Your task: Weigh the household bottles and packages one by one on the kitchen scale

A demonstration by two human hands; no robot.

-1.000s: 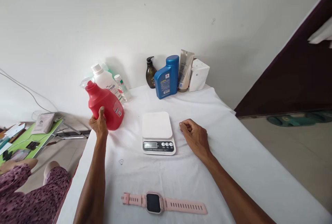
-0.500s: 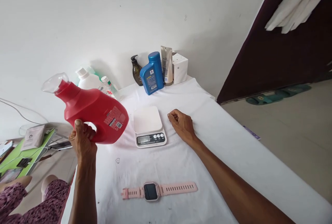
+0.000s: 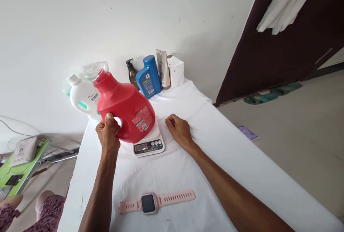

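My left hand (image 3: 109, 131) is wrapped round the handle of a red detergent bottle (image 3: 126, 106). The bottle leans to the left, its clear cap up and its lower right part over the plate of a white kitchen scale (image 3: 149, 146); whether it touches the plate I cannot tell. Much of the plate is hidden behind the bottle. Right of the scale, my right hand (image 3: 179, 130) rests on the white cloth with its fingers curled in, and nothing shows in them. Closer to me lies a pink smartwatch (image 3: 148, 203) with its strap stretched flat.
A white detergent bottle (image 3: 83, 94) stands behind the red one. Along the wall are a dark pump bottle (image 3: 132, 72), a blue bottle (image 3: 149, 78), a beige tube (image 3: 163, 69) and a white box (image 3: 176, 71). Another person's knees (image 3: 44, 203) show at lower left.
My left hand has carried the red detergent bottle rightwards, from left of the scale to over its plate. The view has shifted a little; my right hand keeps its place beside the scale.
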